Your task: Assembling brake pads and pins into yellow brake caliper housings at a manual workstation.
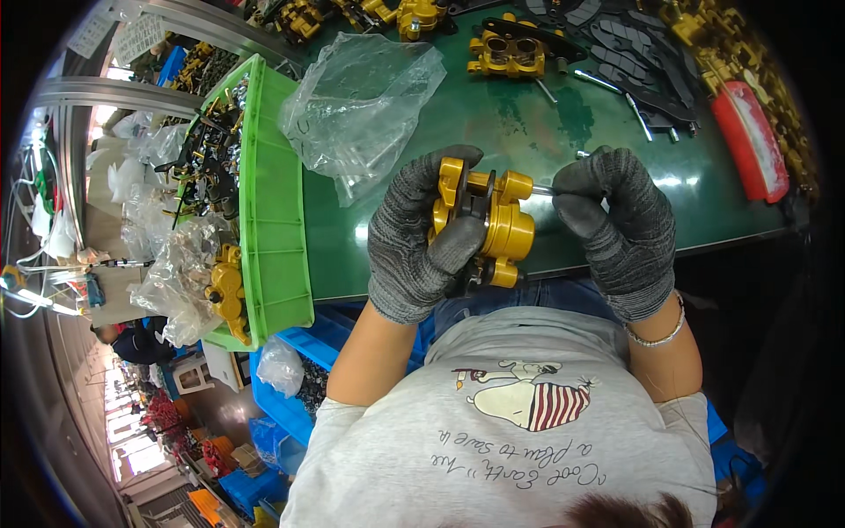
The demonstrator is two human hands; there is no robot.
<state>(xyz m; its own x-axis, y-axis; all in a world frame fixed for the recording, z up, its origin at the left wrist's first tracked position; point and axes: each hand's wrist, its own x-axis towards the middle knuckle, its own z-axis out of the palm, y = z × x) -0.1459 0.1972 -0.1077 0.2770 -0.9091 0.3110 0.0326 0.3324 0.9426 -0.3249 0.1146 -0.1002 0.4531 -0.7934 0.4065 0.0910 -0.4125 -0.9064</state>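
My left hand [407,242], in a grey knit glove with dark palm and fingers, grips a gold brake caliper [510,232] above the table's near edge. Dark plates sit in the caliper's gap, partly covered by my thumb. In my gloved right hand [623,233], thumb and fingers are closed on a slim silver metal pin [543,190]. The pin's left end meets the caliper's upper right boss; how deep it goes in is hidden. Its other end disappears behind my fingertips.
Another gold caliper [510,55] lies on the green table [466,114], near loose metal pins [600,81] and dark brake pads [620,40]. A clear plastic bag [365,97] lies left, beside a green bin [275,220] of parts. A red-and-white object [748,141] stands right, before piled gold calipers.
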